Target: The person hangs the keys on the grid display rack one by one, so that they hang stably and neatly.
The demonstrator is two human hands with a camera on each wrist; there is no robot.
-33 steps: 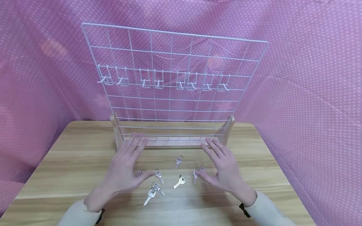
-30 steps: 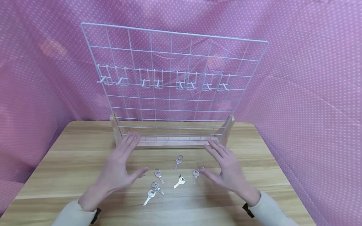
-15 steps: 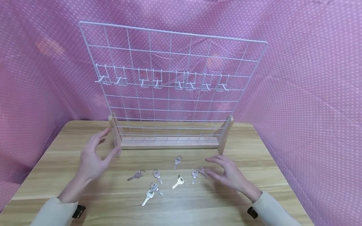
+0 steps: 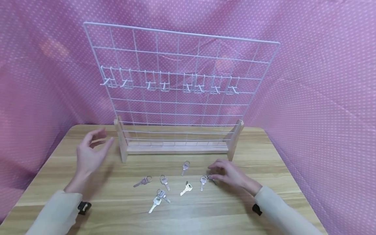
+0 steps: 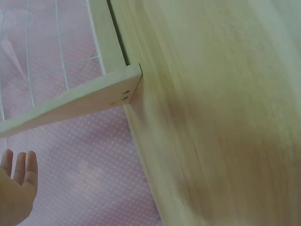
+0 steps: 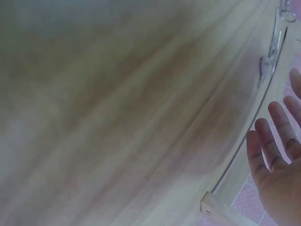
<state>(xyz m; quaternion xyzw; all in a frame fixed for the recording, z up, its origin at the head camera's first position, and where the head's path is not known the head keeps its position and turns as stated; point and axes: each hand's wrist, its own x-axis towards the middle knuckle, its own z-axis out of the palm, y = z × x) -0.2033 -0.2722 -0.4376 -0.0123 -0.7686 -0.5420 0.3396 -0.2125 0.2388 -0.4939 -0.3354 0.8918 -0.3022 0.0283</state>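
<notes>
My left hand (image 4: pixel 89 156) hovers left of the rack's wooden foot (image 4: pixel 121 140), thumb and fingers apart and holding nothing; the left wrist view shows its fingers (image 5: pixel 31 172) spread loosely. On the right, my right hand (image 4: pixel 230 174) hangs low over a silver key (image 4: pixel 211 178), partly hidden by its thumb. Whether it touches that key I cannot tell. A second silver key (image 4: pixel 203 182) lies just left of it. More keys with rings are scattered across the middle, including a bright key (image 4: pixel 186 188), a far key (image 4: pixel 185 167) and a left key (image 4: pixel 143 181).
A white wire grid (image 4: pixel 176 103) leans in a wooden stand (image 4: pixel 176 150) at the back. Several white hooks (image 4: pixel 164 86) hang along one of its bars. Pink dotted cloth (image 4: pixel 323 98) surrounds the wooden table (image 4: pixel 188 218) at the back and sides.
My left hand has moved left and away from the keys, uncovering the left key. The right hand has drawn its fingers in and come down over the rightmost key. The keys lie where they were.
</notes>
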